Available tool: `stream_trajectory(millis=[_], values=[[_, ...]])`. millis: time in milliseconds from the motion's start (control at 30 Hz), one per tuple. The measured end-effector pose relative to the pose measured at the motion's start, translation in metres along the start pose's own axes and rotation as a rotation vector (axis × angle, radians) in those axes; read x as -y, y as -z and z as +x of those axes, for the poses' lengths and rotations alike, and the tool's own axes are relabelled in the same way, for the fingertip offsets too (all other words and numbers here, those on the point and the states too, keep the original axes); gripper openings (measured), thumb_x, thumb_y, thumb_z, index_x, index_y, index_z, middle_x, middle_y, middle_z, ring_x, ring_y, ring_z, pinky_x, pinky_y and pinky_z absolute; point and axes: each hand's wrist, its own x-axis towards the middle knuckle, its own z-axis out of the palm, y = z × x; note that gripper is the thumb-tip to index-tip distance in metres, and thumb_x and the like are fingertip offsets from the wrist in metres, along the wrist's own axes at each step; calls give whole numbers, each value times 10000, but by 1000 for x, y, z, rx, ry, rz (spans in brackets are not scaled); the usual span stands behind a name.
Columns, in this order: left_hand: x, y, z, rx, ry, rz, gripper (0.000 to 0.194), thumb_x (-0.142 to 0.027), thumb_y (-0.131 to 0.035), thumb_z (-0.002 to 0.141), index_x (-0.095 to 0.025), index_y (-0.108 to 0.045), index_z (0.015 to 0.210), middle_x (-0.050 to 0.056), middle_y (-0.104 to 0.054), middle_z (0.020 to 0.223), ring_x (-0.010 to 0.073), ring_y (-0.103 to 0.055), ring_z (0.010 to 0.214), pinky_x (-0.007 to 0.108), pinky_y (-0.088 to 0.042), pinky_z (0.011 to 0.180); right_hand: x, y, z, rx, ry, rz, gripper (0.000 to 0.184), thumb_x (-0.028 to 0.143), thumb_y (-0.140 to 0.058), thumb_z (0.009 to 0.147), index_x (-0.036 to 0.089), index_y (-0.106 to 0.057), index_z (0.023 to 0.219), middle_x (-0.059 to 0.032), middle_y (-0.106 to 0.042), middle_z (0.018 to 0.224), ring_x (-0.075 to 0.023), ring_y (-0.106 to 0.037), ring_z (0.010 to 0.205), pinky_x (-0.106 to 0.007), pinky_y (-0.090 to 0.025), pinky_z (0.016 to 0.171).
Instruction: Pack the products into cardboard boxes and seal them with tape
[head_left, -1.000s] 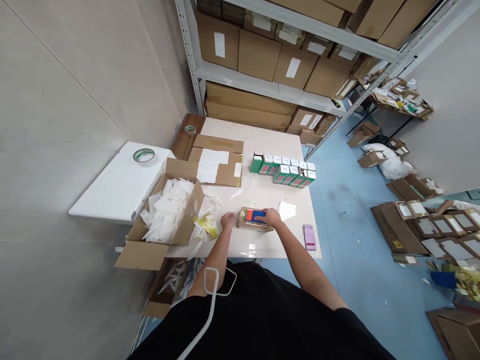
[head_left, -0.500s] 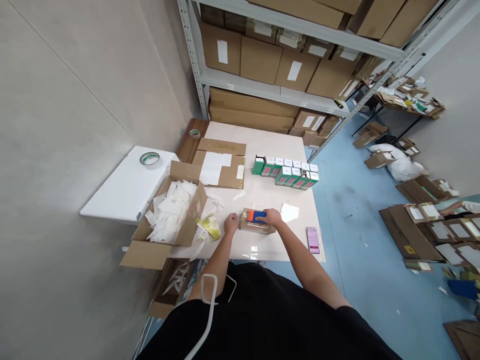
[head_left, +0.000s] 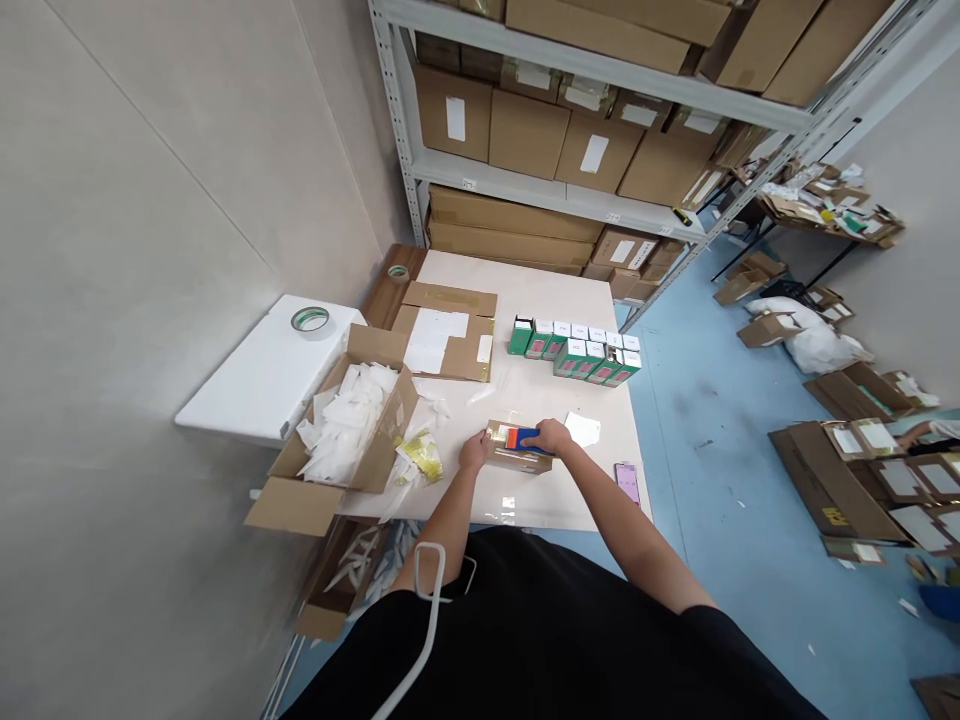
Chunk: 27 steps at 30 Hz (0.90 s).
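A small brown cardboard box [head_left: 517,459] with clear tape on it lies on the white table near its front edge. My right hand [head_left: 553,437] is closed around a blue and orange tape dispenser [head_left: 529,439], which rests on the box's top. Against the box's left end, my left hand [head_left: 473,450] grips the corner, fingers partly hidden. Just beyond the right hand lies a piece of white paper [head_left: 583,429]. A crumpled heap of white and yellow wrapping [head_left: 422,457] is left of my left hand.
An open carton of white scraps [head_left: 405,420] stands at the left, beside a flattened carton [head_left: 450,335]. Several green-and-white boxes [head_left: 574,355] form rows at the back right. A phone [head_left: 627,481] lies near the right edge. Shelving [head_left: 525,180] stands behind the table.
My left hand has moved right onto the box's left end. The right hand and tape dispenser have shifted slightly right along the box top. The whole view has tilted a little.
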Motion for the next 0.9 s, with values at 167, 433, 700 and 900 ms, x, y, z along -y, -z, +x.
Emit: stream_trajectory(millis=[167,433,700,900], values=[[0,0,0,25,-6,23,490,-482,-405,1058,-271,-653,1424,90,-725,1338,291,-671,1213,345,-497,963,-18,-5,-6,-11,-9,17,618,737,-702,820,191,-784,1099,-134,-768,1137,-262,-733,994,-271,-503,717],[-1,1,5,63,25,65,496,-529,-394,1042,-309,-680,1383,72,-764,1249,279,-728,1066,343,-528,896,-56,1,-10,-13,-89,-12,585,688,-752,792,178,-785,1077,-142,-762,1138,-273,-725,1010,-279,-493,724],[-4,4,6,90,-7,101,533,-518,-326,1049,-293,-677,1381,92,-758,1260,300,-706,1118,357,-522,900,-143,-5,-36,-17,-237,43,592,713,-752,765,193,-786,1045,-128,-764,1123,-270,-716,1003,-273,-466,699],[-4,6,5,79,-20,104,543,-529,-359,1039,-259,-674,1388,122,-742,1292,319,-680,1180,366,-506,934,-151,-11,-42,-24,-256,69,596,708,-763,761,183,-788,1041,-125,-767,1078,-266,-720,979,-268,-448,676]])
